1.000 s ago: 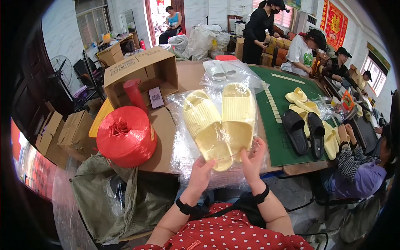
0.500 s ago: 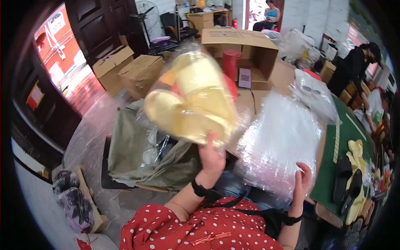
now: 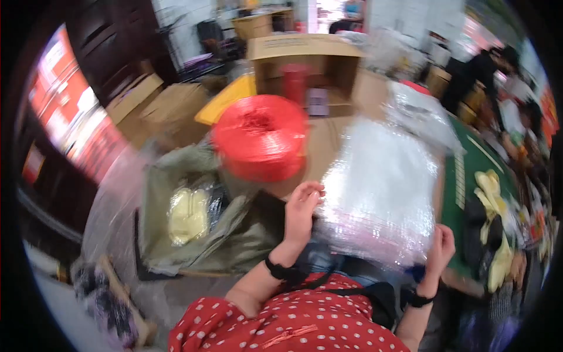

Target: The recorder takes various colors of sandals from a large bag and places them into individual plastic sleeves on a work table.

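The stack of clear plastic bags (image 3: 384,182) lies flat on the cardboard-covered table (image 3: 328,138), its long axis running away from the person, the far end leaning right and the pinkish end nearest the body. The left hand (image 3: 304,214) is at its left edge, fingers loosely bent; the right hand (image 3: 441,249) is by its near right corner, fingers curled. With the blur, I cannot fairly tell whether either pinches plastic. Left of the stack stands a red twine roll (image 3: 260,138); nearer, a green sack (image 3: 161,249) holds wrapped yellow slippers (image 3: 189,216), lengthwise roughly away from the person
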Demonstrator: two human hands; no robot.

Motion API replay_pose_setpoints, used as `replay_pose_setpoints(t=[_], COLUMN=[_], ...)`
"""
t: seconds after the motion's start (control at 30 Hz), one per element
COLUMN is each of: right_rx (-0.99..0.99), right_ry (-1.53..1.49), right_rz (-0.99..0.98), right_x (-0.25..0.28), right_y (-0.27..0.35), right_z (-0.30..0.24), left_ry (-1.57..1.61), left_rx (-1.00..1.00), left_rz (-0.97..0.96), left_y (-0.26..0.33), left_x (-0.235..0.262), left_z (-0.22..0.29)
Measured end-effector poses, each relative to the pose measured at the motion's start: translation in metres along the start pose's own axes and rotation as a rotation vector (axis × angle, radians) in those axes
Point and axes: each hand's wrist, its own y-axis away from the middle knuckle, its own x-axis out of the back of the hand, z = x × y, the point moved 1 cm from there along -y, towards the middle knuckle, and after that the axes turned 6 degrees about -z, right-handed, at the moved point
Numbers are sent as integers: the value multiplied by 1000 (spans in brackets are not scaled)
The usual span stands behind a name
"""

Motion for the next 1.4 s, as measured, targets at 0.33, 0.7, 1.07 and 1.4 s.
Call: replay_pose_setpoints(t=[0.33, 0.7, 1.07, 1.4], right_rx=[151, -633, -170, -58], right_ry=[804, 1055, 14, -359], right_rz=[538, 186, 325, -25], right_x=[136, 159, 114, -21], right_y=[-51, -102, -104, -85], right_z=[55, 104, 34, -72], left_ry=[-1246, -1289, -1275, -1320], left_rx=[-298, -264, -296, -284], left_rz=[-706, -779, -745, -743], left_y=[-27, -21, -18, -18], left_x=[-47, -32, -31, -30], left_z=[-40, -69, -70, -71])
